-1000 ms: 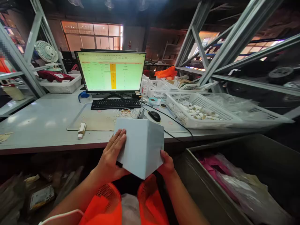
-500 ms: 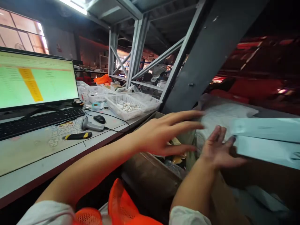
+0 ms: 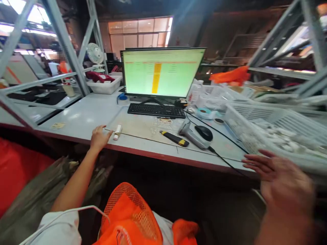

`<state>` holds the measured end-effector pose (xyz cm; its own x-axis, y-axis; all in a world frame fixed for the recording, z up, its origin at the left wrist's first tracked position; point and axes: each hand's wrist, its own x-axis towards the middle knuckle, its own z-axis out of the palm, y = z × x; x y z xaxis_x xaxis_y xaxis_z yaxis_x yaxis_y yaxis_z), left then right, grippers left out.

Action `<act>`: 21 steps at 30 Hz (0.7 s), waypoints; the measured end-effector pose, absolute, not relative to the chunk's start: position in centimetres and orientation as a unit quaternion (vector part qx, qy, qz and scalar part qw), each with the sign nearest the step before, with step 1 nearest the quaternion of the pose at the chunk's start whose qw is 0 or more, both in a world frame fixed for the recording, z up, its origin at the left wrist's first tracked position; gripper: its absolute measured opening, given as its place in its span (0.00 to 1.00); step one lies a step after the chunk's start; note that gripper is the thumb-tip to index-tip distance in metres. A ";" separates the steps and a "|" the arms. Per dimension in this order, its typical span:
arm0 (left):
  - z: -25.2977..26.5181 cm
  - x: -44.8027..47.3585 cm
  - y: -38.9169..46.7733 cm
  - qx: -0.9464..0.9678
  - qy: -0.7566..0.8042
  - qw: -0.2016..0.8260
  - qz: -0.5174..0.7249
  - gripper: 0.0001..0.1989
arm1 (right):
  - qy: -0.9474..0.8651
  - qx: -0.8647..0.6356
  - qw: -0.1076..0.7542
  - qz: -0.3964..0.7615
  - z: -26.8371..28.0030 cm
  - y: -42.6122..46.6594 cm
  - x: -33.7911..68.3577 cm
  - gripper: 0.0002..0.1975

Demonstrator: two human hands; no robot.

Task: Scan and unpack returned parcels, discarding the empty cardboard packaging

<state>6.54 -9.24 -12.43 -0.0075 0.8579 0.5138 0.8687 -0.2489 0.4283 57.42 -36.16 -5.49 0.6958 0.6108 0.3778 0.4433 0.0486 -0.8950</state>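
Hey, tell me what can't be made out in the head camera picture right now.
In the head view:
Monitor: text too small to read.
Right hand: smeared by motion blur.
White basket at right: contents blurred, far end cut off by the right edge.
Small white tube: markings too small; whether the left hand touches it is unclear.

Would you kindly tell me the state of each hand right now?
Left hand: open, nothing visible in it, beside the small tube.
Right hand: open, blurred, nothing visible in it, near the white basket.
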 end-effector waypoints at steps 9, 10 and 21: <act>-14.0 11.7 -10.1 -0.732 -0.632 0.006 -0.255 0.23 | -0.488 -0.841 0.233 0.005 -7.9 -21.0 59.5 0.30; -13.9 12.0 -10.0 -0.733 -0.629 0.003 -0.260 0.21 | -0.499 -0.844 0.194 0.006 -8.2 -20.5 59.5 0.31; -10.8 16.0 -7.3 -0.779 -0.436 -0.176 -0.416 0.21 | -0.554 -0.830 0.056 0.011 -8.0 -17.5 55.9 0.27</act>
